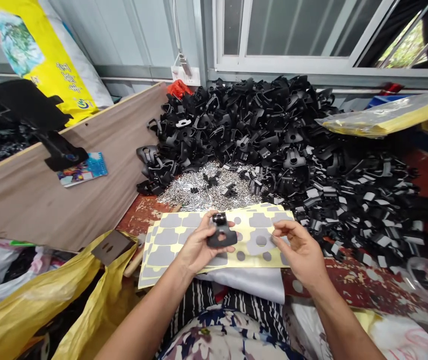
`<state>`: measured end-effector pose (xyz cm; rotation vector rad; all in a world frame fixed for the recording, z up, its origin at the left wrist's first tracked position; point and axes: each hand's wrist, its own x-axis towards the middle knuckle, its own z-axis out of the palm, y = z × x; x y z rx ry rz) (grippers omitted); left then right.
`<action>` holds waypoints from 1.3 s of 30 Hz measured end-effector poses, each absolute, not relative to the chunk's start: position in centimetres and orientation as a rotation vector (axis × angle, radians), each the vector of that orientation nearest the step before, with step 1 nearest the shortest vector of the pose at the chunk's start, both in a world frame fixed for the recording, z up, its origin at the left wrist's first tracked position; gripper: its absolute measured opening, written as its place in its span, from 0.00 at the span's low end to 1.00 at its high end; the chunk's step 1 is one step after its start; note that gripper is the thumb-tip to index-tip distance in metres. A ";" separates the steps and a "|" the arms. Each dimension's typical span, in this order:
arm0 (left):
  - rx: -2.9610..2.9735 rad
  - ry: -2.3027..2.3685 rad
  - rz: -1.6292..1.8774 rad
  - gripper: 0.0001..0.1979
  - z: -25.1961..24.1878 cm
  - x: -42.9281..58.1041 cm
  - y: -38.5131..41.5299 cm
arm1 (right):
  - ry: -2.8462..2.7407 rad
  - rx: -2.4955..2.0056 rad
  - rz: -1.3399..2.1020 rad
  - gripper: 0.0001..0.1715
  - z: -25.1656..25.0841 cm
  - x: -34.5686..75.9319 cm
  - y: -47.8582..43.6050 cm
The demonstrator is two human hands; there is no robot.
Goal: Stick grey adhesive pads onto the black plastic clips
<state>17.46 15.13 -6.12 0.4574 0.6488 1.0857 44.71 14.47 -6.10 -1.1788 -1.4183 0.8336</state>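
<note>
My left hand (198, 245) is closed on a black plastic clip (222, 237), which has a round hole in its wide part and a small hinged piece at its top. My right hand (300, 247) pinches the edge of a grey sticker (253, 245) with a round spot in its middle, just over the sheet. Under both hands lies a yellow backing sheet (249, 262) bearing grey shaped stickers (166, 237) in rows. Several grey dots (241, 255) remain on its right half. More such sheets are stacked beneath it.
Behind the sheets, a pile of silver metal pins (198, 187) borders a large heap of black plastic parts (236, 120). Small black pieces with grey pads (367, 200) spread to the right. A wooden board (123, 130) stands left, with a black phone holder (29, 107) over it.
</note>
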 end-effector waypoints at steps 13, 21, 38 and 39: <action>0.378 0.516 1.054 0.28 -5.6 19.4 13.4 | -1.521 -1.133 0.863 0.09 -7.2 38.8 13.6; 0.346 0.488 1.085 0.24 -5.5 19.9 13.4 | -1.498 -1.138 0.895 0.08 -8.1 38.1 14.0; 0.381 0.505 1.086 0.30 -5.6 19.8 13.3 | -1.593 -1.125 0.774 0.05 -6.9 37.1 13.7; 0.410 0.534 1.086 0.33 -5.6 19.9 13.2 | -1.628 -1.122 0.751 0.06 -6.7 37.0 13.6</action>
